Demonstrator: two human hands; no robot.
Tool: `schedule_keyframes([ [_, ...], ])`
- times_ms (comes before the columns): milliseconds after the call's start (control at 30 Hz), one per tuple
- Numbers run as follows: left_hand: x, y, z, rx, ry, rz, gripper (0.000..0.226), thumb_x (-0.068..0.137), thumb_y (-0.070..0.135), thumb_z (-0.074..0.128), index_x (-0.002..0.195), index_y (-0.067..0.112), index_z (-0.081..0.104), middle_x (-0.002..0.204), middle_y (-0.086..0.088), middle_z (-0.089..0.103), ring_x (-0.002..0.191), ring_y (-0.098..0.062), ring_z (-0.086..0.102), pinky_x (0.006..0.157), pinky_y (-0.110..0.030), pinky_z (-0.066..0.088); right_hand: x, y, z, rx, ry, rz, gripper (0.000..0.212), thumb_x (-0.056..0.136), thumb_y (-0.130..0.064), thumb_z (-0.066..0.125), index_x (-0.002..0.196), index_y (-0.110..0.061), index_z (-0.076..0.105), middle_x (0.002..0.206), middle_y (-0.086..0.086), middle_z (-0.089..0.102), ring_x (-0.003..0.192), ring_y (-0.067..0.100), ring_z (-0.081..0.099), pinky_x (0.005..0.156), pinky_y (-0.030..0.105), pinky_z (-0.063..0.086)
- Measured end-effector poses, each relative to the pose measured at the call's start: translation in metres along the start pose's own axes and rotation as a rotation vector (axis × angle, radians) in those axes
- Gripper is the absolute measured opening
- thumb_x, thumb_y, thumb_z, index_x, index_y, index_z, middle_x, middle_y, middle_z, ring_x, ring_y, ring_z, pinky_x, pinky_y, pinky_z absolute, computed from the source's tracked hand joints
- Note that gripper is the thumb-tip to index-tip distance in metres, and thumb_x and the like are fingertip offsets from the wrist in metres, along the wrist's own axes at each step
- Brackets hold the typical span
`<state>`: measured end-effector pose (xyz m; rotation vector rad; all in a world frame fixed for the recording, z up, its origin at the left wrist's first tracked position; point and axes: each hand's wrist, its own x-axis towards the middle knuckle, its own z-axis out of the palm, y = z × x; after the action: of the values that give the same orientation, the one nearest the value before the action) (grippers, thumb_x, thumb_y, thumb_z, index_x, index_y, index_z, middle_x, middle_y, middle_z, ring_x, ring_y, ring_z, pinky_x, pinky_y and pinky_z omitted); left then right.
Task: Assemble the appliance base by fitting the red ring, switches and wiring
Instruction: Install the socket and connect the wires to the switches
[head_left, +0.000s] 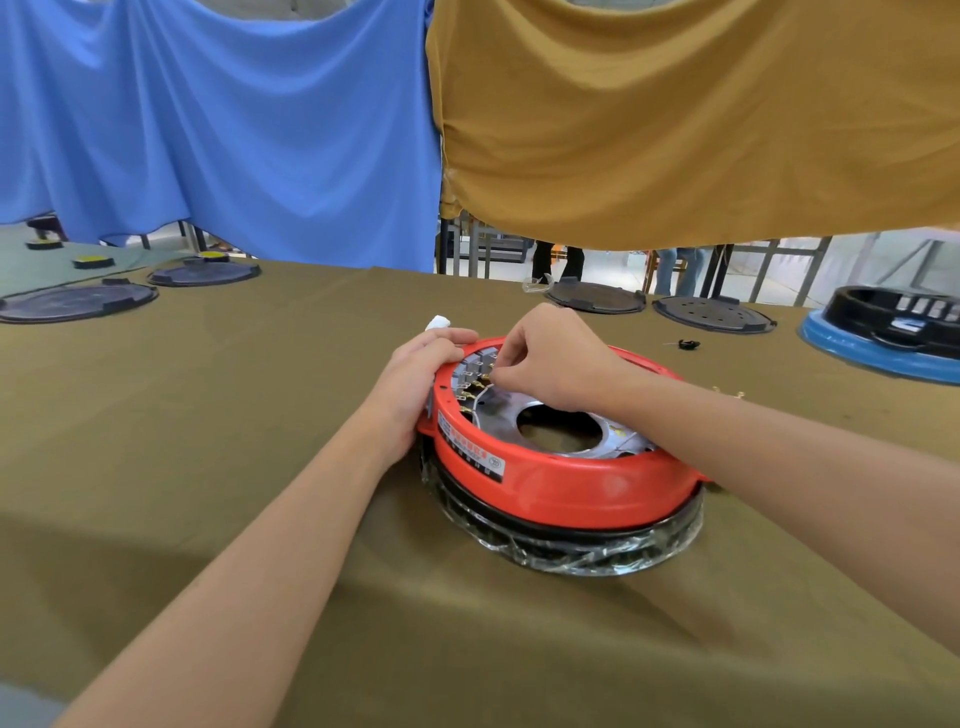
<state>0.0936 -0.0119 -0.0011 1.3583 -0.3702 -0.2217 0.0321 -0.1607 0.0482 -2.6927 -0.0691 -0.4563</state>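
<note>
Base: I see the appliance base (566, 499) sitting on the olive table cloth (260, 467), a little right of centre and near me, its lower black part wrapped in clear plastic film (571, 558)
Red ring: the red ring (545, 483) sits on top of the black part, with a printed label (470, 453) on its near-left side
Metal plate: inside the ring lies a silver plate (498, 410) with a round hole in the middle
Switches: small grey switches (475, 366) with brass terminals line the far-left inner wall of the ring
Left hand: my left hand (415, 387) rests against the ring's outer left wall, fingers curled over the rim, holding it steady; a bit of white stuff (438, 322) pokes out just past the fingertips
Right hand: my right hand (550, 358) reaches over the ring from the right, fingers bent and pinched together at the terminals; I cannot tell what it pinches
Far table: dark round lids (78, 301) lie far left and far right; a black part on a blue ring (878, 351) stands at the far right
Backdrop: a blue sheet (218, 119) and a mustard sheet (701, 114) hang behind the table
</note>
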Motion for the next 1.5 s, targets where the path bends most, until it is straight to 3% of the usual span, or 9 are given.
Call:
schedule_keyframes([
  [133,0.000,0.000,0.001,0.002,0.000,-0.002,0.026,0.093,0.005,0.049,0.102,0.016,0.070,0.093,-0.010,0.074,0.084,-0.024,0.066,0.079,-0.035,0.056,0.000,0.000,0.001,0.016,0.008,-0.002,0.009,0.079,-0.012,0.071,0.075,-0.011,0.079,0.074,0.004,0.074,0.059,0.010,0.058,0.057,0.025,0.048],
  [367,-0.002,0.001,0.000,0.001,-0.011,-0.005,0.026,0.094,0.006,0.048,0.103,0.016,0.070,0.091,-0.009,0.074,0.080,-0.023,0.067,0.070,-0.030,0.056,0.000,-0.001,0.003,0.059,0.019,0.014,0.010,0.079,-0.013,0.071,0.073,-0.012,0.078,0.073,0.002,0.074,0.062,0.011,0.062,0.058,0.025,0.048],
  [533,-0.003,0.002,0.001,0.000,-0.007,-0.020,0.027,0.093,0.006,0.047,0.105,0.015,0.070,0.095,-0.012,0.073,0.086,-0.027,0.064,0.076,-0.034,0.055,0.000,-0.002,0.005,0.066,0.002,0.022,0.010,0.079,-0.013,0.071,0.073,-0.012,0.078,0.072,0.001,0.073,0.054,0.006,0.054,0.051,0.019,0.040],
  [800,-0.003,0.002,0.001,0.005,-0.005,-0.024,0.025,0.093,0.008,0.049,0.104,0.017,0.070,0.092,-0.009,0.074,0.083,-0.024,0.066,0.069,-0.030,0.056,-0.001,0.001,0.005,0.071,0.003,0.040,0.008,0.079,-0.014,0.072,0.073,-0.013,0.078,0.072,0.000,0.073,0.057,0.007,0.057,0.052,0.019,0.039],
  [967,-0.003,0.001,0.000,0.003,-0.004,-0.022,0.026,0.094,0.007,0.048,0.103,0.017,0.070,0.097,-0.011,0.074,0.087,-0.026,0.065,0.081,-0.038,0.055,0.001,-0.002,0.006,0.064,0.000,0.028,0.010,0.080,-0.013,0.071,0.074,-0.012,0.078,0.074,-0.001,0.073,0.061,0.008,0.059,0.054,0.019,0.041],
  [1200,-0.006,0.000,0.004,-0.001,0.010,-0.034,0.027,0.094,0.009,0.046,0.104,0.019,0.069,0.105,-0.012,0.068,0.088,-0.025,0.060,0.081,-0.037,0.050,0.001,-0.006,0.007,0.058,0.000,-0.002,0.012,0.083,-0.010,0.069,0.074,-0.010,0.078,0.073,-0.001,0.073,0.065,0.011,0.063,0.062,0.025,0.050],
  [1333,-0.007,0.000,0.003,0.003,0.009,-0.043,0.026,0.095,0.011,0.046,0.105,0.021,0.069,0.106,-0.010,0.068,0.089,-0.023,0.061,0.078,-0.035,0.050,0.002,-0.006,0.008,0.052,-0.003,-0.015,0.014,0.085,-0.012,0.069,0.073,-0.011,0.077,0.073,0.000,0.073,0.065,0.012,0.063,0.061,0.023,0.047],
  [1433,-0.007,0.000,0.003,-0.014,0.001,-0.040,0.026,0.096,0.010,0.046,0.105,0.019,0.069,0.104,-0.010,0.069,0.086,-0.021,0.064,0.079,-0.035,0.052,0.001,-0.002,0.004,0.081,-0.013,-0.005,0.018,0.088,-0.020,0.070,0.075,-0.010,0.077,0.065,-0.002,0.068,0.048,0.000,0.053,0.047,0.011,0.036],
  [1500,-0.006,0.000,0.003,-0.019,0.010,-0.036,0.026,0.095,0.009,0.046,0.104,0.019,0.069,0.101,-0.008,0.070,0.081,-0.018,0.065,0.072,-0.030,0.054,0.003,0.001,-0.002,0.131,0.021,0.029,0.022,0.089,-0.022,0.067,0.073,-0.010,0.077,0.058,-0.004,0.064,0.037,-0.001,0.046,0.041,0.011,0.032],
])
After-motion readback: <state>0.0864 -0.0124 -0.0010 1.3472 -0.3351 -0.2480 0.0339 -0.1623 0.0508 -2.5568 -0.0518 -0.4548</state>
